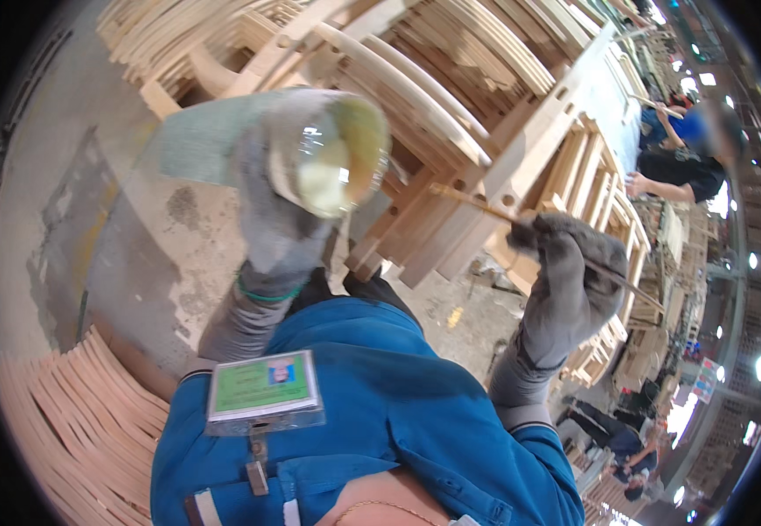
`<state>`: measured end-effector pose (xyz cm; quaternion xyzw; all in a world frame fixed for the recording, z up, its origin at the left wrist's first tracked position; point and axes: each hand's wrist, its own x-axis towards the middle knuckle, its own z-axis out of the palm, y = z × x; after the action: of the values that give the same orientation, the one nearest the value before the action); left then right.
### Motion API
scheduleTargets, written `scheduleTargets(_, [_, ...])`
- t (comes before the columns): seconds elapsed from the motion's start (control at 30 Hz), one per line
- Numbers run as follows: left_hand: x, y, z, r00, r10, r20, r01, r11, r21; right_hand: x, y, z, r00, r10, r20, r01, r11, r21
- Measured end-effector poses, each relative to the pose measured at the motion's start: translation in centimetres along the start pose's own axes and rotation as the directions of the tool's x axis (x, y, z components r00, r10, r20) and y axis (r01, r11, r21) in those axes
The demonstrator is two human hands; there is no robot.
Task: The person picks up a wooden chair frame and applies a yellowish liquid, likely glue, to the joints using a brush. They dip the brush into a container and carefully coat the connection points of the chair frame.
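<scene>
My left hand (275, 210), in a grey glove, is wrapped round a clear round container (365, 145) with something yellowish and milky white in it; motion blurs both. Behind that glove a flat pale green piece (201, 145) juts out leftward, and whether it is held too I cannot make out. My right hand (573, 272), also gloved in grey with dark stains at the fingertips, closes round a thin stick (477, 205). Its light brown end points toward the drilled wooden parts (451, 230) in front of me, apart from the container.
Stacked wooden frames (398, 79) fill the space ahead. More frames (595, 175) stand to the right, near a person in black (683, 171). Curved wooden strips (91, 430) are piled at lower left. Another person (630, 443) is at lower right.
</scene>
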<state>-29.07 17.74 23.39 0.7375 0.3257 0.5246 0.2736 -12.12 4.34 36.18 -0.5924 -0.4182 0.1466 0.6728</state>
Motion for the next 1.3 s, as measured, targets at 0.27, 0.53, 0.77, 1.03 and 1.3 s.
scheduleTargets(0.27, [1.9, 2.5, 0.9, 0.935, -0.344, 0.087, 0.109, 0.043, -0.993, -1.2, 2.9, 3.8, 0.898, -0.182, 0.400, 0.133, 0.980, 0.147])
scheduleTargets(0.53, [2.0, -0.1, 0.9, 0.886, -0.066, -0.459, -0.071, 0.959, -0.274, -1.2, 3.4, 3.8, 0.796, -0.279, 0.538, 0.173, 0.955, 0.240])
scheduleTargets(0.77, [3.7, 0.7, 1.1, 0.783, -0.582, -0.222, -0.139, 0.184, -0.973, 1.0, 3.6, 5.3, 0.800, -0.173, 0.575, 0.064, 0.977, 0.205])
scheduleTargets(1.03, [-0.8, -4.4, 0.3, 0.752, -0.427, -0.502, 0.234, 0.885, -0.402, 16.2, 5.1, 13.2, 0.813, 0.086, 0.576, 0.051, 0.975, -0.217])
scheduleTargets(1.3, [-3.1, -5.9, -3.5, 0.786, -0.171, -0.594, 0.286, 0.952, 0.105, 22.5, 12.2, 22.1, 0.612, 0.053, 0.789, 0.267, 0.926, -0.268])
